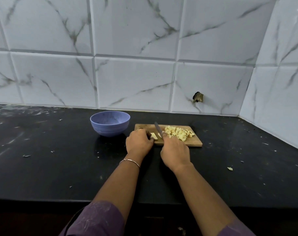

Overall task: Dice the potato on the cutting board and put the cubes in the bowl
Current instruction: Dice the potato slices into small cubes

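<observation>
Most of the potato is diced: a heap of cubes (179,132) lies on the right half of the wooden cutting board (194,143). One strip of potato (154,135) is left at the board's left end, held under the curled fingers of the left hand (139,142). The right hand (175,154) grips the knife (157,127), blade angled over the strip. The blue bowl (109,128), just left of the board, shows no cubes, so the transfer is not yet done. The black bench (42,159) gives open room on both sides, though the tiled wall stands close behind.
</observation>
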A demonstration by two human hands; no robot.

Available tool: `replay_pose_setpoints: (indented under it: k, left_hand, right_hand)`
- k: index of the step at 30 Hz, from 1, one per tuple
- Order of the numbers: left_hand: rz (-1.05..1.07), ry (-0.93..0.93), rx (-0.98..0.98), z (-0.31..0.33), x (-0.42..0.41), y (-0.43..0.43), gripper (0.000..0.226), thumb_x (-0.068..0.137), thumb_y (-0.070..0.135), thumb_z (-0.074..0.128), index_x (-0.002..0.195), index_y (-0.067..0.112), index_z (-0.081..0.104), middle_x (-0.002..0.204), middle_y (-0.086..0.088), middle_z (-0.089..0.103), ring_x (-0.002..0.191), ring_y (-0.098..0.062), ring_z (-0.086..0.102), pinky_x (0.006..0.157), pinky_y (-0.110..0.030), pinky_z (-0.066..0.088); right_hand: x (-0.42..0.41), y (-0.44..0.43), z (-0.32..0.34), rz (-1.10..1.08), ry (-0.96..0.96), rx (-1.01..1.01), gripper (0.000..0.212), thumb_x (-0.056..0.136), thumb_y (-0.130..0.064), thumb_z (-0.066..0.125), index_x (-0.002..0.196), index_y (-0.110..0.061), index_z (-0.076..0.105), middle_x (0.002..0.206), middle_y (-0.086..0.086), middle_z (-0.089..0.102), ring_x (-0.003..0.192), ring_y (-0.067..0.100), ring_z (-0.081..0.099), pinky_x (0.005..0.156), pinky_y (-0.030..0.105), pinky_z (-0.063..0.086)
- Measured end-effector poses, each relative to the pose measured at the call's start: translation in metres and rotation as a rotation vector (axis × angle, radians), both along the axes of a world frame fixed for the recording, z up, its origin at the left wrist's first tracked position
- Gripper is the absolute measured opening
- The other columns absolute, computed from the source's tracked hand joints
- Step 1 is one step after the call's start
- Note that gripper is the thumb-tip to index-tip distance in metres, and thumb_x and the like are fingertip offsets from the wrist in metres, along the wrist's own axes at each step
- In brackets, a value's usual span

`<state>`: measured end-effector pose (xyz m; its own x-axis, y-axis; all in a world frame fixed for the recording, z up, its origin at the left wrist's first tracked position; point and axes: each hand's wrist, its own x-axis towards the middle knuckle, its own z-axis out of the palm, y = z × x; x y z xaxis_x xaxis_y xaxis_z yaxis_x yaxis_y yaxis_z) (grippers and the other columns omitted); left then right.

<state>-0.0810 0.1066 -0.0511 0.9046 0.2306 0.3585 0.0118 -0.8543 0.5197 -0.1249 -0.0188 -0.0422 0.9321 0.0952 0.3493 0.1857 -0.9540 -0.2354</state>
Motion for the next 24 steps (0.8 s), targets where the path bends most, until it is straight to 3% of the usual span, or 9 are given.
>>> replay_pose_setpoints:
  k: [4,6,10,19,24]
  left_hand:
    - [-0.005,-0.003,-0.006,-0.0007,0.0012,-0.0004,0.021,0.088,0.038,0.064,0.105,0.028,0.071,0.107,0.003,0.071,0.106,-0.02,0.062,0.089,-0.037,0.051]
    - [-0.004,-0.002,-0.005,-0.0008,0.0012,-0.0002,0.021,0.088,0.038,0.065,0.106,0.028,0.07,0.108,0.003,0.07,0.107,-0.02,0.062,0.089,-0.037,0.051]
    - [-0.007,-0.005,-0.002,-0.0003,0.001,0.0003,0.02,0.089,0.036,0.065,0.105,0.027,0.071,0.107,0.001,0.071,0.106,-0.021,0.063,0.087,-0.035,0.051]
    - [0.006,-0.002,-0.005,-0.0004,0.0009,-0.0003,0.021,0.089,0.037,0.064,0.105,0.026,0.072,0.104,0.0,0.071,0.102,-0.021,0.064,0.084,-0.036,0.051]
    - [0.002,0.012,-0.002,0.0006,0.0011,0.0002,0.02,0.089,0.036,0.064,0.105,0.028,0.071,0.107,-0.001,0.07,0.105,-0.023,0.062,0.085,-0.035,0.05]
  right_hand:
    - [-0.002,-0.0048,0.0,0.045,0.043,0.169,0.069,0.101,-0.014,0.049,0.159,-0.024,0.013,0.113,0.004,0.049,0.095,0.016,0.047,0.081,0.031,0.047]
    - [-0.0023,-0.0049,-0.0019,0.081,0.062,0.202,0.067,0.102,-0.016,0.048,0.159,-0.025,0.014,0.112,0.002,0.054,0.099,0.017,0.054,0.087,0.036,0.051]
    - [-0.0035,-0.0039,-0.0029,0.102,0.085,0.215,0.056,0.103,-0.017,0.043,0.156,-0.027,0.027,0.112,0.004,0.062,0.097,0.02,0.06,0.085,0.041,0.055]
    - [-0.0098,0.0004,-0.0019,0.109,0.106,0.107,0.061,0.102,-0.014,0.042,0.157,-0.029,0.022,0.112,0.006,0.061,0.1,0.023,0.06,0.078,0.038,0.052]
    - [-0.0103,0.0047,-0.004,0.087,0.08,0.025,0.066,0.1,-0.01,0.044,0.158,-0.028,0.018,0.114,0.005,0.062,0.105,0.022,0.06,0.086,0.041,0.054]
